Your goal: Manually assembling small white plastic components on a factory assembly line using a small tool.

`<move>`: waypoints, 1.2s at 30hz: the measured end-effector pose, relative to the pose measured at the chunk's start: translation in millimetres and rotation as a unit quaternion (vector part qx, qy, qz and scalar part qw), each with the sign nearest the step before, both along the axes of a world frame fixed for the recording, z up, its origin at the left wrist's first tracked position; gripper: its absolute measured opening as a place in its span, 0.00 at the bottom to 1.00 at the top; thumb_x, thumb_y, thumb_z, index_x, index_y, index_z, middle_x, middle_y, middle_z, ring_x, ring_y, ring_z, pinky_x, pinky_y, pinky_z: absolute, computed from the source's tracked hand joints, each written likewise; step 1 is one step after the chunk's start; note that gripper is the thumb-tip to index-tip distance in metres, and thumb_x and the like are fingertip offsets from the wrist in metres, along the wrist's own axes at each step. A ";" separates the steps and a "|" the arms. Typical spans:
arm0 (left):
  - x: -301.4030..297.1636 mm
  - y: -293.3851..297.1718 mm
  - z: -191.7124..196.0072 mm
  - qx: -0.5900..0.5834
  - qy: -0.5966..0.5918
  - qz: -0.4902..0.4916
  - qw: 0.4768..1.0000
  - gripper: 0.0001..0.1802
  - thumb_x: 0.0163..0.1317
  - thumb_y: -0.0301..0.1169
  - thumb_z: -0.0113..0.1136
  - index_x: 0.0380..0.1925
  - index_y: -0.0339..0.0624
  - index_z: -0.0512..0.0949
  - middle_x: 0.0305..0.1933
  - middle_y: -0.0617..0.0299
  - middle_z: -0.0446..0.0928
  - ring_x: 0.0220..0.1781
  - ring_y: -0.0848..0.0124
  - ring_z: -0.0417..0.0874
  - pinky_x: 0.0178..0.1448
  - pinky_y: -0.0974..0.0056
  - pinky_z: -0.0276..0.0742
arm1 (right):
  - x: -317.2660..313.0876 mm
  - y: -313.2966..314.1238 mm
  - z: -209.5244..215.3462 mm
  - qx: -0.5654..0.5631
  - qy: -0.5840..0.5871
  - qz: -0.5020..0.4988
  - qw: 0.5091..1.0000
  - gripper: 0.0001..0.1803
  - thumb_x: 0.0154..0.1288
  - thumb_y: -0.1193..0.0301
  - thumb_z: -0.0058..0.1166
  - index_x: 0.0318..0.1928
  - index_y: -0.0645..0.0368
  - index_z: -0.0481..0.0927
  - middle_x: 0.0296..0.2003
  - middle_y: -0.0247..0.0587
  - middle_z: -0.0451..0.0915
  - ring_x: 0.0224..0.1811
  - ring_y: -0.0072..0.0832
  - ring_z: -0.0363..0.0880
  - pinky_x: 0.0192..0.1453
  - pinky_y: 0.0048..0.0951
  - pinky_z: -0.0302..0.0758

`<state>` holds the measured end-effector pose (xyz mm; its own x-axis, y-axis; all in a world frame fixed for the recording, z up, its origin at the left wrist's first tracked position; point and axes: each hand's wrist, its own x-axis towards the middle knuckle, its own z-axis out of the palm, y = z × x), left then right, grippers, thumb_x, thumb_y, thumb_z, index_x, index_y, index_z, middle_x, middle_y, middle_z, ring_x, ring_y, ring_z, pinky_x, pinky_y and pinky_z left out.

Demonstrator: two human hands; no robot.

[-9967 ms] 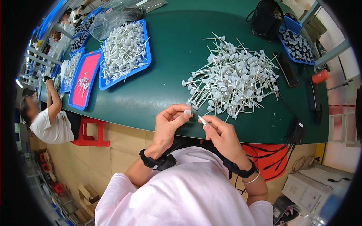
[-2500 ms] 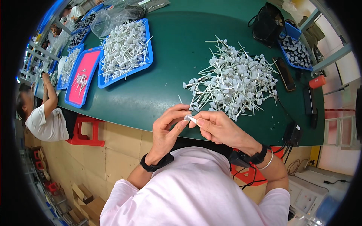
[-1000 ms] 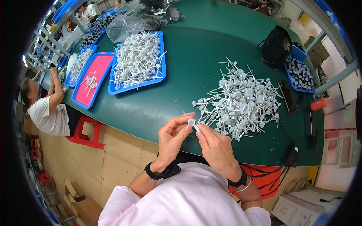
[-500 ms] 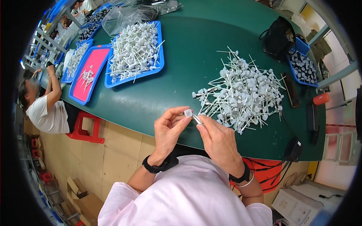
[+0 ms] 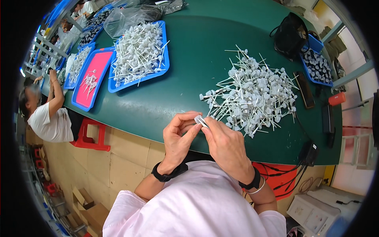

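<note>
Left hand + right hand both pinched on small white part at table edge, beside pile. Keep fingertip grip light, part aligned, push straight.

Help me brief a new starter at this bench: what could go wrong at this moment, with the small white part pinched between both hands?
The small white part is pinched between left hand and right hand near the table edge; a slip could drop it to the floor. The loose pile of white stemmed parts lies just beyond the right hand, so a careless reach might scatter pieces. Cables hang near the right elbow and could snag.
</note>
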<state>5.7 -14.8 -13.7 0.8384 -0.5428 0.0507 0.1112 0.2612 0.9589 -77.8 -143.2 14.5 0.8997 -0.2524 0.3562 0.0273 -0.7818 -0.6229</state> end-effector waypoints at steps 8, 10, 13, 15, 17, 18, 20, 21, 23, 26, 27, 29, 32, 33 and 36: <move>-0.8 -0.1 -1.7 0.007 -0.019 0.006 1.000 0.15 0.62 0.17 0.62 0.49 0.31 0.75 0.56 0.50 0.78 0.53 0.70 0.82 0.59 0.67 0.78 | -1.6 3.2 5.3 -0.040 0.024 -0.011 0.999 0.12 0.70 0.69 0.53 0.50 0.61 0.74 0.26 0.43 0.78 0.20 0.40 0.80 0.22 0.35 0.77; -0.9 0.0 -1.1 0.009 -0.013 0.006 1.000 0.15 0.62 0.17 0.62 0.49 0.31 0.75 0.56 0.51 0.78 0.53 0.69 0.82 0.59 0.67 0.78 | -2.1 3.4 7.0 -0.041 0.029 -0.009 0.999 0.12 0.70 0.69 0.53 0.50 0.61 0.74 0.25 0.43 0.77 0.20 0.40 0.81 0.22 0.35 0.77; -1.5 0.4 -1.2 0.009 -0.007 0.005 1.000 0.15 0.62 0.17 0.63 0.48 0.31 0.75 0.55 0.51 0.79 0.53 0.69 0.82 0.59 0.67 0.78 | -3.1 3.7 6.3 -0.042 0.029 -0.010 0.999 0.12 0.71 0.69 0.52 0.50 0.61 0.74 0.25 0.43 0.77 0.20 0.40 0.81 0.22 0.35 0.77; -1.8 0.0 -1.7 0.005 -0.016 0.007 1.000 0.14 0.62 0.17 0.62 0.48 0.31 0.75 0.55 0.51 0.79 0.53 0.69 0.82 0.59 0.67 0.78 | -3.2 3.6 6.7 -0.048 0.034 -0.010 0.998 0.12 0.71 0.69 0.52 0.49 0.62 0.74 0.25 0.43 0.77 0.20 0.40 0.81 0.22 0.35 0.77; -1.6 -0.4 -1.3 0.001 -0.015 0.004 1.000 0.14 0.62 0.17 0.62 0.48 0.29 0.75 0.55 0.51 0.78 0.52 0.71 0.82 0.57 0.68 0.80 | -3.2 3.2 7.2 -0.053 0.037 -0.010 0.998 0.11 0.71 0.70 0.52 0.49 0.62 0.74 0.25 0.43 0.77 0.21 0.39 0.81 0.22 0.35 0.77; -1.5 -0.4 -1.5 -0.002 -0.014 0.004 1.000 0.13 0.63 0.17 0.62 0.48 0.29 0.76 0.55 0.51 0.78 0.52 0.71 0.81 0.56 0.69 0.80 | -3.2 3.2 7.1 -0.056 0.038 -0.010 0.998 0.11 0.71 0.70 0.51 0.49 0.62 0.74 0.25 0.43 0.77 0.21 0.39 0.81 0.22 0.35 0.77; -1.4 -0.6 -1.9 0.002 -0.016 0.004 1.000 0.14 0.63 0.17 0.62 0.48 0.29 0.76 0.55 0.52 0.78 0.52 0.71 0.81 0.56 0.69 0.80 | -3.5 3.3 6.4 -0.053 0.036 -0.011 0.998 0.11 0.70 0.71 0.52 0.50 0.62 0.74 0.26 0.44 0.77 0.21 0.40 0.81 0.22 0.35 0.76; -1.5 -0.7 -1.9 0.004 -0.017 0.004 1.000 0.14 0.62 0.17 0.62 0.48 0.29 0.76 0.55 0.52 0.78 0.52 0.72 0.81 0.56 0.69 0.80 | -3.8 3.5 5.3 -0.047 0.034 -0.013 0.998 0.12 0.70 0.71 0.53 0.50 0.61 0.74 0.26 0.44 0.77 0.21 0.41 0.80 0.21 0.36 0.75; -2.3 -0.9 -1.7 0.009 -0.015 0.008 1.000 0.14 0.62 0.17 0.63 0.47 0.31 0.76 0.55 0.51 0.79 0.52 0.71 0.82 0.58 0.68 0.79 | -4.5 3.6 4.6 -0.042 0.030 -0.017 0.999 0.13 0.69 0.72 0.54 0.51 0.61 0.75 0.26 0.44 0.78 0.21 0.41 0.79 0.20 0.37 0.74; -3.1 -1.5 -2.2 0.011 -0.018 0.010 1.000 0.14 0.61 0.17 0.64 0.47 0.32 0.76 0.54 0.51 0.79 0.52 0.70 0.82 0.59 0.68 0.78 | -5.0 3.7 4.5 -0.045 0.026 -0.020 0.998 0.12 0.69 0.72 0.54 0.51 0.61 0.75 0.26 0.44 0.78 0.21 0.41 0.79 0.20 0.37 0.74; -3.3 -1.7 -2.3 0.011 -0.019 0.010 1.000 0.14 0.61 0.17 0.64 0.47 0.32 0.76 0.54 0.51 0.79 0.52 0.70 0.82 0.58 0.68 0.78 | -5.0 3.7 4.5 -0.046 0.026 -0.021 0.998 0.12 0.69 0.72 0.54 0.51 0.61 0.75 0.26 0.44 0.78 0.20 0.41 0.79 0.20 0.37 0.74; -3.0 -1.8 -2.3 0.012 -0.020 0.009 1.000 0.14 0.61 0.17 0.64 0.47 0.32 0.76 0.54 0.51 0.79 0.52 0.70 0.82 0.58 0.68 0.78 | -5.3 3.3 5.2 -0.051 0.033 -0.016 0.998 0.13 0.69 0.73 0.53 0.52 0.62 0.74 0.26 0.44 0.78 0.21 0.40 0.80 0.21 0.36 0.75; -2.8 -1.5 -1.4 0.010 -0.011 0.006 1.000 0.14 0.61 0.17 0.64 0.47 0.32 0.76 0.54 0.52 0.79 0.52 0.70 0.82 0.58 0.68 0.78 | -6.2 1.2 7.0 -0.061 0.046 -0.004 0.997 0.13 0.69 0.74 0.51 0.52 0.63 0.73 0.27 0.44 0.78 0.22 0.39 0.82 0.23 0.35 0.77; -2.7 -1.3 -1.2 0.008 -0.007 0.005 1.000 0.14 0.61 0.17 0.64 0.47 0.32 0.76 0.54 0.52 0.79 0.52 0.70 0.82 0.58 0.68 0.78 | -6.1 0.8 7.1 -0.061 0.043 -0.004 0.997 0.13 0.69 0.74 0.51 0.52 0.63 0.74 0.26 0.44 0.78 0.22 0.39 0.82 0.23 0.35 0.77; -1.9 0.0 -1.1 0.006 0.002 0.000 1.000 0.14 0.61 0.17 0.64 0.48 0.32 0.77 0.54 0.53 0.79 0.52 0.70 0.82 0.58 0.68 0.78 | -6.1 -1.7 7.6 -0.045 0.033 0.002 0.998 0.12 0.69 0.74 0.52 0.51 0.62 0.74 0.26 0.44 0.79 0.23 0.39 0.82 0.23 0.36 0.77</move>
